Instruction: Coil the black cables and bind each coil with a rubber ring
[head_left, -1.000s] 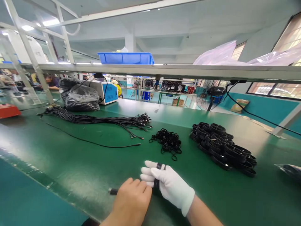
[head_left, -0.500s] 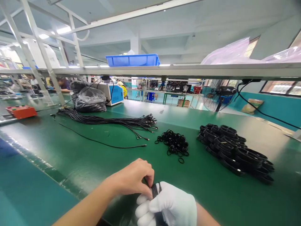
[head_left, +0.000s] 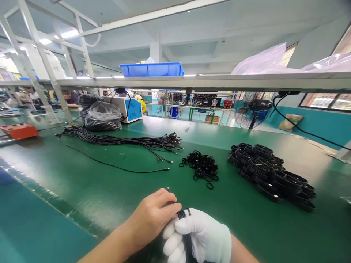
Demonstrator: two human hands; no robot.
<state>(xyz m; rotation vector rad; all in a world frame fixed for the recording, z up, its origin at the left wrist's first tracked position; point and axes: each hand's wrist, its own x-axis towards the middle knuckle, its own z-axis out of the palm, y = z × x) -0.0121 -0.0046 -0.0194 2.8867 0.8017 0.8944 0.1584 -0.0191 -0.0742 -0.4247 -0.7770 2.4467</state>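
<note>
My right hand (head_left: 201, 233), in a white glove, is closed around a coiled black cable (head_left: 187, 241). A thin dark loop (head_left: 189, 211) shows at the top of that glove beside the coil. My bare left hand (head_left: 155, 215) touches the upper end of the coil and pinches a length of cable, whose metal plug (head_left: 168, 189) sticks out past the fingers. Beyond the hands lies a heap of small black rubber rings (head_left: 201, 166). A single straight cable (head_left: 117, 167) rests to the left of it, in front of a bundle of black cables (head_left: 123, 139).
Stacked coiled cables (head_left: 270, 173) sit on the right of the green table (head_left: 95, 193). At the back left are a black plastic bag (head_left: 101, 115), a blue-and-white machine (head_left: 131, 109) and an orange control box (head_left: 20, 131). A shelf (head_left: 214, 82) with a blue tray (head_left: 152, 69) spans overhead.
My left hand has shifted slightly down and its fingers have straightened, bringing the cable's plug into sight. My right hand keeps its grip on the coil. The view has turned slightly right.
</note>
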